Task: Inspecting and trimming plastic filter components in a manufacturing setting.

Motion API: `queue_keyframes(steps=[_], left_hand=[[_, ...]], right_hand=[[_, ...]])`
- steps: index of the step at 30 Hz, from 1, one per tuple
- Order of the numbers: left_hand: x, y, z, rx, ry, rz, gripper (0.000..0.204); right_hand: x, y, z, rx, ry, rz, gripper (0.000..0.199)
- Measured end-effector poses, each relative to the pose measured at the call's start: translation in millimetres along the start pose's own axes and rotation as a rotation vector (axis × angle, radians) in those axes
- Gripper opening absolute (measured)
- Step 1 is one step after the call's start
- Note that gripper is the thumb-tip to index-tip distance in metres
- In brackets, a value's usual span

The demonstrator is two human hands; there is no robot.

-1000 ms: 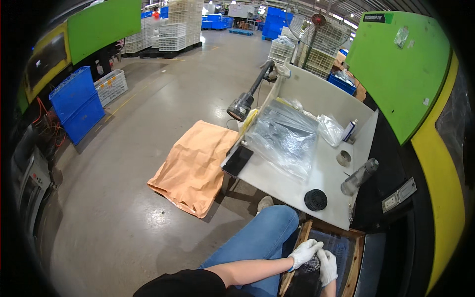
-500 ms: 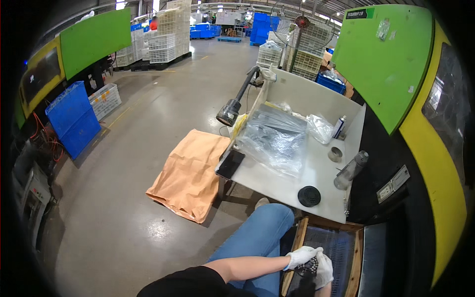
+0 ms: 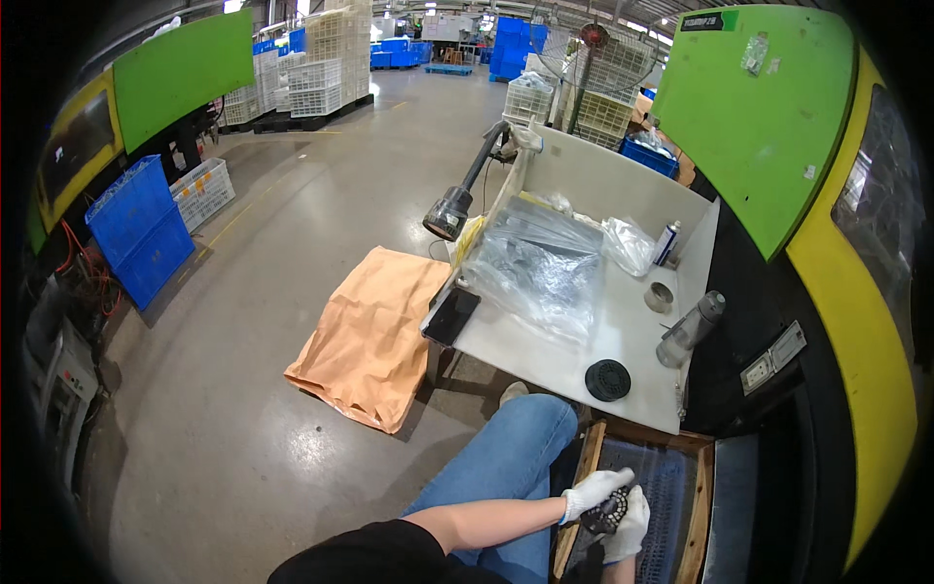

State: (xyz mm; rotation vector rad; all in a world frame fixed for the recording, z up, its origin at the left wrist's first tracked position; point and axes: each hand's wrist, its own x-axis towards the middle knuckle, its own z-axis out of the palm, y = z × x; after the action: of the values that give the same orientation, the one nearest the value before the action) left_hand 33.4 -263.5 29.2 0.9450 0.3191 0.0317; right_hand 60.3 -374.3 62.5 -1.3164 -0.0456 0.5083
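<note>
A dark, round part with a pattern of small openings (image 3: 607,512) is held between my two white-gloved hands, low at the right. My left hand (image 3: 593,494) grips its upper left side, and my right hand (image 3: 630,528) is closed around its right side. The gloves cover much of it, so its full shape is hidden. Beneath the hands lies a wood-framed box (image 3: 697,511) with a dark, clear-looking lining. On the white table just beyond sits a black, grooved round part (image 3: 608,380).
The white table (image 3: 525,352) also bears a plastic-wrapped dark stack (image 3: 545,258), a phone (image 3: 451,316), a tape roll (image 3: 659,297), a clear bottle (image 3: 691,329) and a spray can (image 3: 666,243). A lamp (image 3: 449,212) overhangs its left edge. A brown paper sack (image 3: 375,341) lies on the floor.
My hands have shifted slightly upward with the dark part, and it has turned between them. My left hand's fingers now lie over its top edge, showing more of the part.
</note>
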Motion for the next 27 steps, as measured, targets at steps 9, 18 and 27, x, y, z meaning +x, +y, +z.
queue_keyframes(steps=[9, 18, 27], left_hand=[[3.7, 4.2, -3.2, 0.06, -0.227, 0.083, 0.039], [0.7, 5.2, -2.2, 0.218, 0.025, 0.007, 0.036], [13.3, 5.2, -6.6, -0.019, 0.52, 0.257, 0.034]], right_hand=[[1.4, -12.0, -5.1, 0.034, -0.289, -0.022, 0.033], [14.0, -34.5, 3.4, -0.66, -0.169, -0.057, 0.029], [65.4, -19.8, 33.3, -0.401, -0.081, 0.116, 0.029]])
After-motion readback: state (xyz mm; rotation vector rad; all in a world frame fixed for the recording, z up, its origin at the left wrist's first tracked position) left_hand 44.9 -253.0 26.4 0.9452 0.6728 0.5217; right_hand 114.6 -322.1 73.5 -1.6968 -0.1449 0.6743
